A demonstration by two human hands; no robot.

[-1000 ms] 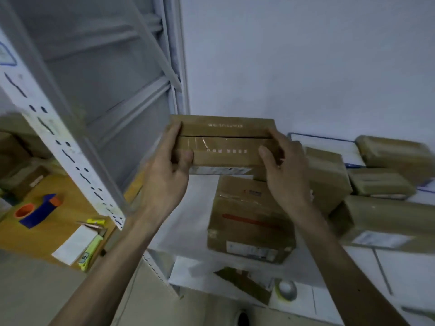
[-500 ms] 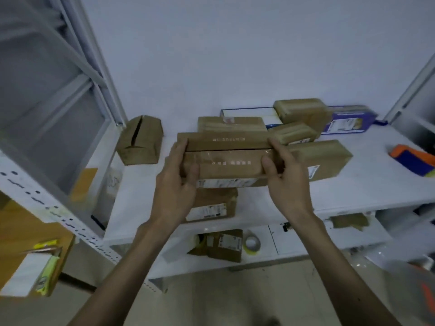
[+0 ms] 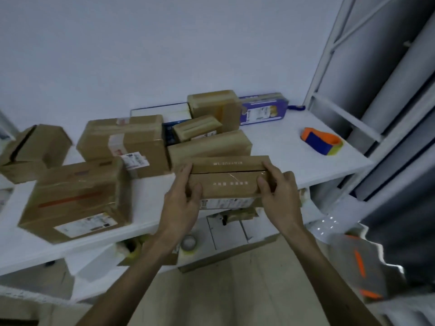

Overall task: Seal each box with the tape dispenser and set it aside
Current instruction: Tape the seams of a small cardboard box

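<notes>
Both hands are on it: a long, flat brown cardboard box point(image 3: 229, 182) is held at the front edge of the white shelf board point(image 3: 294, 147), right of the middle. The left hand point(image 3: 181, 208) grips the box's left end, thumb on the near top panel and fingers curled over the far side. The right hand point(image 3: 280, 198) clamps the right end the same way. A dark seam runs lengthwise between the two top flaps, and clear tape glints across the near one. Whether the box touches the board, I can't tell.

Over near the shelf's right edge, well apart from the hands, sits the orange-and-blue tape dispenser point(image 3: 321, 142), alone on bare board. At the front left corner there's a large brown carton with a red stripe point(image 3: 75, 198), with a taped brown carton bearing a white label point(image 3: 124, 142) behind it. A purple printed box point(image 3: 262, 109) lies along the back edge. A roll of tape point(image 3: 188, 243) shows on the level beneath.
</notes>
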